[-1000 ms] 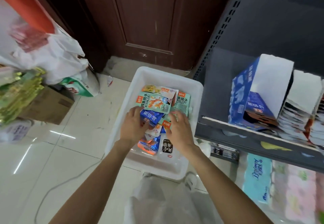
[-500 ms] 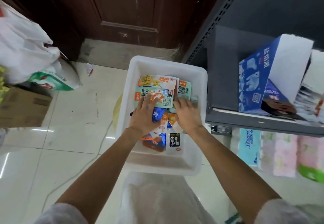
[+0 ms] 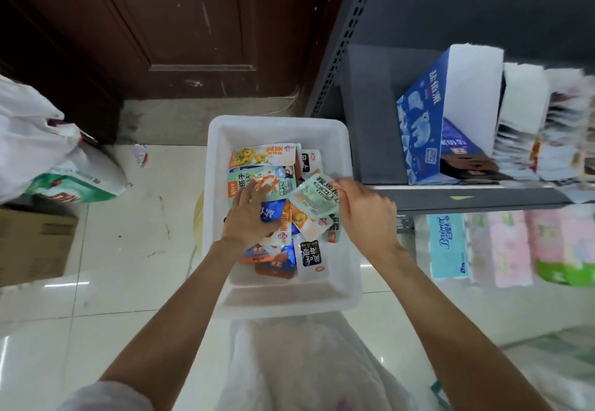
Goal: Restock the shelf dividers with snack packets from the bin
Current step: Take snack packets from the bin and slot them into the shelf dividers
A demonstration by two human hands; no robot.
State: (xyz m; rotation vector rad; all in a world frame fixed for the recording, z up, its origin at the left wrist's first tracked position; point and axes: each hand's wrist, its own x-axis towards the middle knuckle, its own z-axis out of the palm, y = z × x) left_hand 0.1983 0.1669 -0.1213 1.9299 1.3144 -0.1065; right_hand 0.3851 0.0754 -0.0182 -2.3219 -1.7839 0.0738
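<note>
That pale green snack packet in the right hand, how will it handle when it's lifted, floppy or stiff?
Probably floppy: the pale green packet looks thin and flat, pinched at one edge by the right hand. Likely light. Its glossy film may be slippery.

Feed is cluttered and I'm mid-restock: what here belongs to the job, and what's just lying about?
Job: bin, snack packets, green packet held by right hand, left hand, shelf, blue box.
Lying about: tissue packs, white bags, cardboard box, door.
</note>
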